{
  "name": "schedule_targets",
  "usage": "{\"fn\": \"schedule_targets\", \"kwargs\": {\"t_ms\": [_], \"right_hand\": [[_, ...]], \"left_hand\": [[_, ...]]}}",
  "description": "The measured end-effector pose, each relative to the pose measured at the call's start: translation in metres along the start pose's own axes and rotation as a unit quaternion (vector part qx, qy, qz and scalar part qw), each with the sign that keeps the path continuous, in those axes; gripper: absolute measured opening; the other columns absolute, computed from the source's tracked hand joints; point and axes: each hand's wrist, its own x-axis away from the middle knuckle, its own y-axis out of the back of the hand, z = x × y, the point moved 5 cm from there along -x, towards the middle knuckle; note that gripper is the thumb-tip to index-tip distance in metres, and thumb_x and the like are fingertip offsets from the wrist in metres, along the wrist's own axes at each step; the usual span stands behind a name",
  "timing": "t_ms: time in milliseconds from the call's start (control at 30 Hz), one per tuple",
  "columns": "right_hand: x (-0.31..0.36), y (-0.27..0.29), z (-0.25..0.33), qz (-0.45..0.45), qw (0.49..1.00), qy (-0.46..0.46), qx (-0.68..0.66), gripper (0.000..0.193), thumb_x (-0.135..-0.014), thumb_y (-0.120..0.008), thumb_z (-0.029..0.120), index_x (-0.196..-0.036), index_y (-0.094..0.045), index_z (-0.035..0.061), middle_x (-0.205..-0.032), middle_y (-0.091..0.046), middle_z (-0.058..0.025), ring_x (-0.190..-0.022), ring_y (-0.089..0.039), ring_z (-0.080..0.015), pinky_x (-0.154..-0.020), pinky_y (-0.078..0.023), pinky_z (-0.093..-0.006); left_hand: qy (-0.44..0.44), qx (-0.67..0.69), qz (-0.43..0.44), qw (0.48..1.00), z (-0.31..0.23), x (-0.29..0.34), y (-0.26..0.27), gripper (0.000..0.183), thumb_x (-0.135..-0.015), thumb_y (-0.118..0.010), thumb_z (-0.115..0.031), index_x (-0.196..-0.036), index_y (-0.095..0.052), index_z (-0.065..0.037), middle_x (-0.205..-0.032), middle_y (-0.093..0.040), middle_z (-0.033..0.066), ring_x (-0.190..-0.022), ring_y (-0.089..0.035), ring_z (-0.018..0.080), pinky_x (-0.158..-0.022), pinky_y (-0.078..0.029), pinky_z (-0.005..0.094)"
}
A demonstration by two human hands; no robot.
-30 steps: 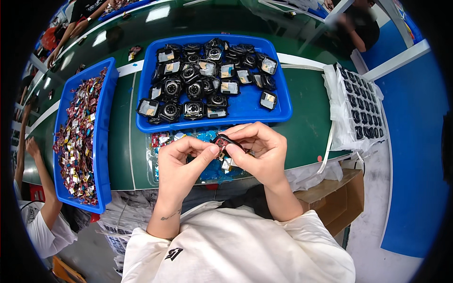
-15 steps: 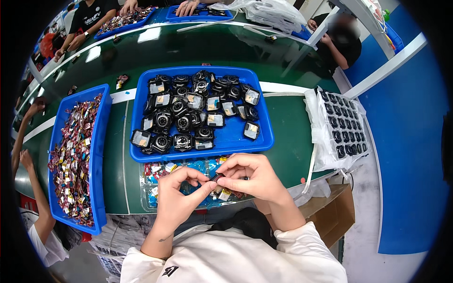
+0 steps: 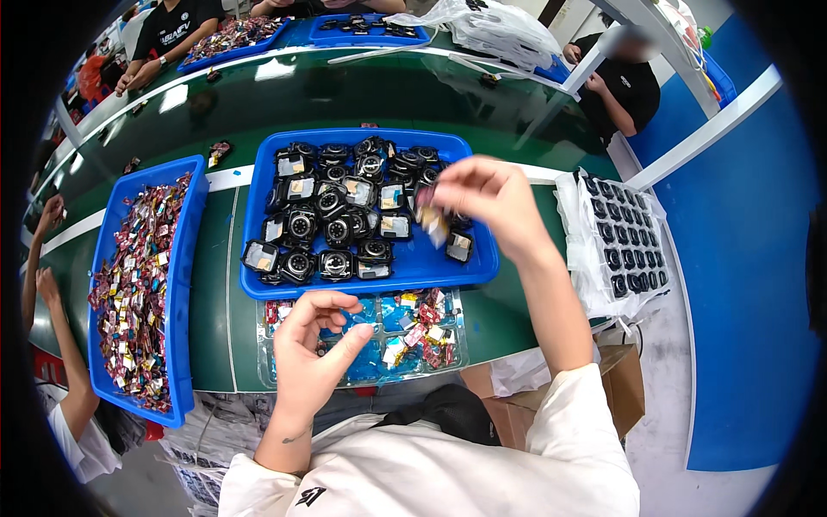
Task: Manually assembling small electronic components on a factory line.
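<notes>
My right hand (image 3: 493, 205) is raised over the right side of a blue tray (image 3: 422, 265). Its fingertips pinch a small maroon, white and gold electronic part (image 3: 433, 222), smeared by motion. Black watch cases (image 3: 336, 228) fill much of that tray, some showing a round sensor back and others a pale, open inside. My left hand (image 3: 312, 349) holds nothing, thumb and curled fingers apart, above the left half of a clear compartment tray (image 3: 265, 349). Small red, white and yellow parts (image 3: 422, 340) lie in the compartment tray among blue pieces.
A long blue bin (image 3: 184, 345) heaped with small electronic parts stands at the left. To the right, a white-lined tray (image 3: 633, 237) holds rows of black pieces. A cardboard box (image 3: 622, 388) sits below the table edge. Co-workers (image 3: 185, 30) work across the green table (image 3: 379, 95).
My hands have parted. The right one has moved up and right from the clear tray to over the blue tray with the part; the left has let go and shifted slightly left.
</notes>
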Motion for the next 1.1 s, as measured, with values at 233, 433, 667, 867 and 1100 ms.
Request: {"fn": "schedule_targets", "kwargs": {"t_ms": [233, 433, 667, 867, 1100], "right_hand": [[-0.070, 0.196, -0.085, -0.469, 0.825, -0.079, 0.306, 0.025, -0.071, -0.077, 0.025, -0.085, -0.074, 0.0052, -0.088, -0.071, -0.0070, -0.083, -0.066, -0.0169, -0.078, -0.049, -0.0298], [-0.080, 0.208, -0.097, -0.517, 0.746, -0.115, 0.403, 0.028, -0.070, -0.075, 0.035, -0.088, -0.074, 0.0135, -0.093, -0.071, -0.0072, -0.092, -0.066, -0.0250, -0.083, -0.048, -0.0366], [-0.076, 0.200, -0.096, -0.480, 0.774, -0.123, 0.394, 0.029, -0.072, -0.071, 0.035, -0.090, -0.074, 0.0134, -0.097, -0.071, -0.0079, -0.097, -0.064, -0.0247, -0.087, -0.046, -0.0341], [-0.060, 0.205, -0.072, -0.419, 0.886, 0.019, 0.196, 0.025, -0.080, -0.067, 0.022, -0.094, -0.071, 0.0012, -0.094, -0.069, -0.0073, -0.091, -0.061, -0.0156, -0.084, -0.044, -0.0287], [0.040, -0.001, 0.012, -0.043, 0.981, 0.097, 0.162, 0.012, -0.082, -0.067, 0.008, -0.092, -0.067, 0.0014, -0.089, -0.067, -0.0048, -0.085, -0.061, -0.0107, -0.078, -0.048, -0.0248]], "left_hand": [[-0.144, -0.270, -0.077, 0.949, -0.016, 0.007, 0.021, 0.009, -0.082, -0.067, -0.004, -0.088, -0.071, 0.001, -0.078, -0.067, 0.0088, -0.078, -0.058, 0.0199, -0.073, -0.045, 0.0294], [-0.153, -0.453, -0.112, 0.871, -0.018, 0.012, 0.031, 0.016, -0.074, -0.074, -0.005, -0.089, -0.071, -0.002, -0.078, -0.063, 0.0065, -0.075, -0.054, 0.0206, -0.068, -0.042, 0.0309], [-0.156, -0.570, -0.089, 0.802, -0.010, 0.009, 0.023, 0.021, -0.069, -0.077, -0.013, -0.088, -0.071, -0.008, -0.080, -0.058, 0.0014, -0.079, -0.052, 0.0205, -0.070, -0.037, 0.0353], [-0.173, -0.518, -0.041, 0.836, -0.001, 0.005, 0.012, 0.011, -0.072, -0.073, -0.008, -0.082, -0.068, -0.008, -0.081, -0.059, 0.0020, -0.080, -0.053, 0.0218, -0.071, -0.037, 0.0355], [-0.097, -0.221, -0.050, 0.969, -0.001, -0.002, 0.022, 0.007, -0.082, -0.070, -0.005, -0.083, -0.065, -0.001, -0.079, -0.064, 0.0032, -0.067, -0.054, 0.0065, -0.060, -0.043, 0.0208]]}}
